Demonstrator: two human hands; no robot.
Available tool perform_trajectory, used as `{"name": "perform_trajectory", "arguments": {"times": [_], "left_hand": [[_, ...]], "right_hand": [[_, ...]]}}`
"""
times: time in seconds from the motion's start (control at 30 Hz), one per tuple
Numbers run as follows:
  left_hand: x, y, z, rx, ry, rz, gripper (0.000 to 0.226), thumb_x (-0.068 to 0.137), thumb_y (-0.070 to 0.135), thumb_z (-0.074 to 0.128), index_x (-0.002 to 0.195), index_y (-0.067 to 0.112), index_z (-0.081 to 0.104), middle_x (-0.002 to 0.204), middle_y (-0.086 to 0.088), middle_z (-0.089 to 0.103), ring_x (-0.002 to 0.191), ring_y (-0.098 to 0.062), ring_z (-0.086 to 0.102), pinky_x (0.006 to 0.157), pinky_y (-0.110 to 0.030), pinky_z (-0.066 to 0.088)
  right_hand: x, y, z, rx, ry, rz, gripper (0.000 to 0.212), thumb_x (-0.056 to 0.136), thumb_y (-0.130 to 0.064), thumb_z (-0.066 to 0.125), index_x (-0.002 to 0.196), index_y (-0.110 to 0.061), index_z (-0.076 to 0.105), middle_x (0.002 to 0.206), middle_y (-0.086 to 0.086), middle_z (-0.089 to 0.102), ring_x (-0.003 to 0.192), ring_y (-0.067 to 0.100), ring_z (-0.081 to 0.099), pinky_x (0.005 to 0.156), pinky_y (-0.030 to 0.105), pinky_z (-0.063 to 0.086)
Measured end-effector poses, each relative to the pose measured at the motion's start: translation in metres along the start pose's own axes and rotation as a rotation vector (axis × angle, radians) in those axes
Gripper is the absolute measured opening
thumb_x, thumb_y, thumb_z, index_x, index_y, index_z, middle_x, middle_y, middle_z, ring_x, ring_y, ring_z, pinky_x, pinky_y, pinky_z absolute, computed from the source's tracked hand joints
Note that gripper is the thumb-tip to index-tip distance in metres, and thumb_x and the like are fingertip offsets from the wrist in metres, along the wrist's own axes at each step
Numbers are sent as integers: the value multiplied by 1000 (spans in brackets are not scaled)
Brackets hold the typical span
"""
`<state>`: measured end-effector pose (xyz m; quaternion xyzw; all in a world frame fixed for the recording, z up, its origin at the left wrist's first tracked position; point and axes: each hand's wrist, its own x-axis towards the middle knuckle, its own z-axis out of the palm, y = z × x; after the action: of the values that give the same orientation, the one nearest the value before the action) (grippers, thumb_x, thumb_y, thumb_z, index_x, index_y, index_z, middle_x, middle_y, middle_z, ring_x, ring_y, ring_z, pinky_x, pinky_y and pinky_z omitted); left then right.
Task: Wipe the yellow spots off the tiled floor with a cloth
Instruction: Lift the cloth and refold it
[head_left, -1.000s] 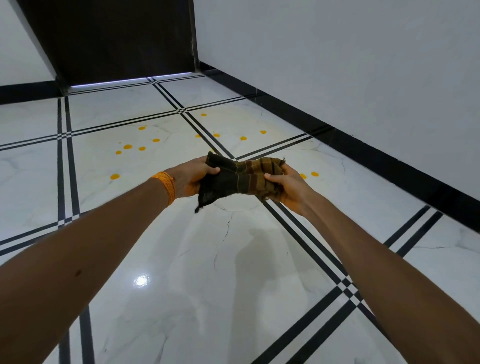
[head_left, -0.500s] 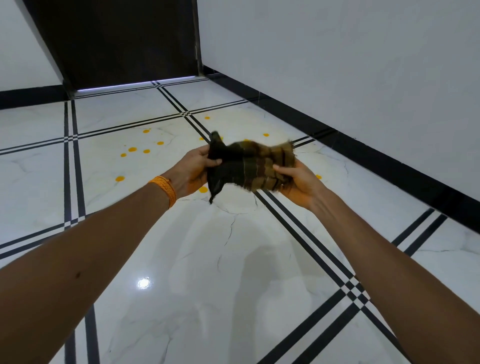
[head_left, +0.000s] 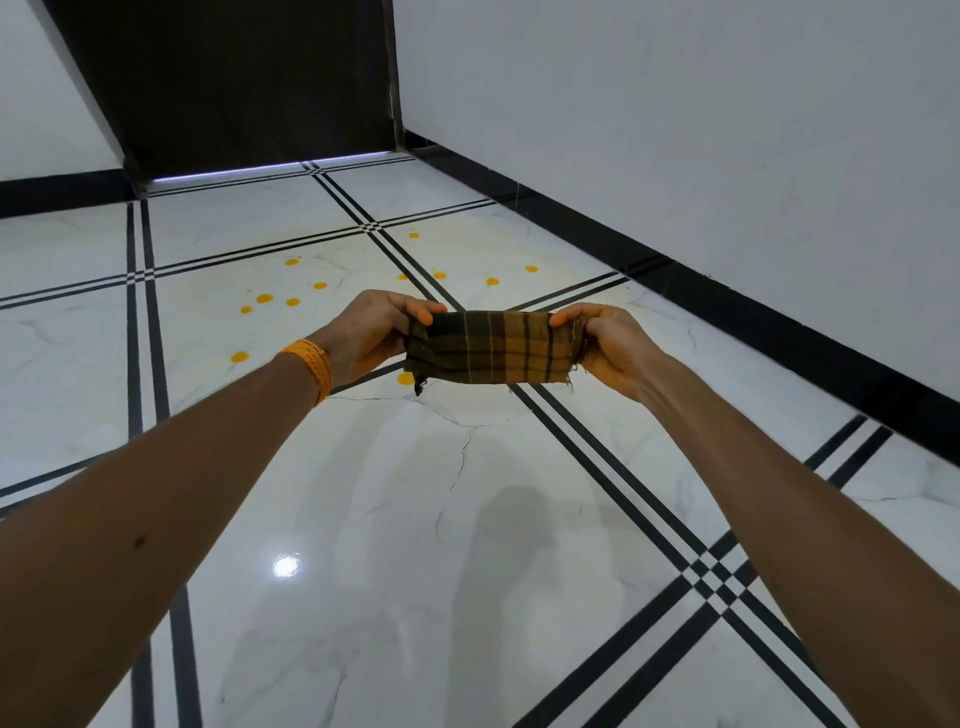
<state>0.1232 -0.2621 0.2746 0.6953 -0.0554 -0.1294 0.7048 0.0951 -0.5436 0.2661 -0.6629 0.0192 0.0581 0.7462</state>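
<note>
Hands, left (head_left: 371, 332) and right (head_left: 605, 345), each grip an end of the cloth (head_left: 491, 347) above yellow spots (head_left: 265, 299).

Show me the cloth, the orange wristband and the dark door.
cloth (head_left: 493, 348): head view, middle of the checked fabric.
orange wristband (head_left: 311, 371): head view, its upper side.
dark door (head_left: 249, 78): head view, middle of its panel.

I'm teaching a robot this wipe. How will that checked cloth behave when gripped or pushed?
Probably floppy: the cloth is flat only because the left hand and right hand pinch its ends taut. Likely light: fingertips alone carry it. Frayed corners hint at thin weave that may bunch when pushed.
</note>
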Motion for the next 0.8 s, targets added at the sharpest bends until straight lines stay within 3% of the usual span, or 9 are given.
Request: {"name": "perform_trajectory", "arguments": {"times": [0.1,0.2,0.27,0.33,0.4,0.43,0.6,0.7,0.8], "left_hand": [[-4,-1,1,29,-36,-47,40,76,-5,33,67,0,71,116,-19,69,113,-32,62,92,-31,53],[-2,-4,4,272,13,-63,13,85,15,58,81,3,60,107,-19,67,103,-34,62,83,-30,54],[3,-7,7,613,28,-67,31,82,33,76,89,12,55,97,-10,63,92,-27,60,74,-32,50],[2,-9,18,737,-92,-143,51,75,40,83,110,16,54,106,-8,64,97,-24,63,78,-34,53],[-3,-10,36,727,-252,-156,61,78,37,81,129,21,51,114,-8,66,104,-24,64,84,-34,54],[-5,-12,45,713,-307,-120,59,81,35,80,132,22,53,116,-6,67,107,-22,63,87,-34,53],[-2,-25,76,413,-288,-15,33,89,20,71,121,14,66,116,-3,71,112,-17,63,93,-27,45],[4,-33,75,270,-271,-93,35,87,25,73,120,14,67,113,-3,74,111,-21,67,101,-37,48],[6,-41,73,93,-266,-191,42,88,27,73,126,13,63,117,-6,73,112,-24,68,99,-39,51]], "right_hand": [[1,-2,-1,-20,-37,-7,36,95,-2,37,87,0,72,97,14,71,98,26,65,80,34,57],[6,0,1,-112,-48,-50,18,92,-14,60,91,-5,75,101,14,71,107,29,64,91,42,56],[7,1,7,-272,-37,-109,16,82,-1,72,94,-11,78,108,15,72,109,32,67,89,47,60],[5,-4,17,-352,-45,-117,28,76,9,71,90,-14,79,99,8,74,96,23,71,72,39,64],[0,-11,32,-437,-130,-129,29,76,13,65,87,-11,77,76,-5,70,70,4,67,53,21,53],[-1,-15,39,-486,-172,-136,28,76,13,64,86,-11,76,73,-6,69,66,2,64,52,17,49],[3,-28,49,-585,-190,-215,30,77,10,64,83,-17,76,94,1,71,90,11,66,69,19,56],[16,-29,37,-595,-132,-217,26,79,8,70,92,-14,76,104,6,71,99,16,67,78,27,61],[34,-10,26,-534,130,-203,19,80,-3,79,94,-15,71,106,5,71,101,19,68,81,31,60]]}}
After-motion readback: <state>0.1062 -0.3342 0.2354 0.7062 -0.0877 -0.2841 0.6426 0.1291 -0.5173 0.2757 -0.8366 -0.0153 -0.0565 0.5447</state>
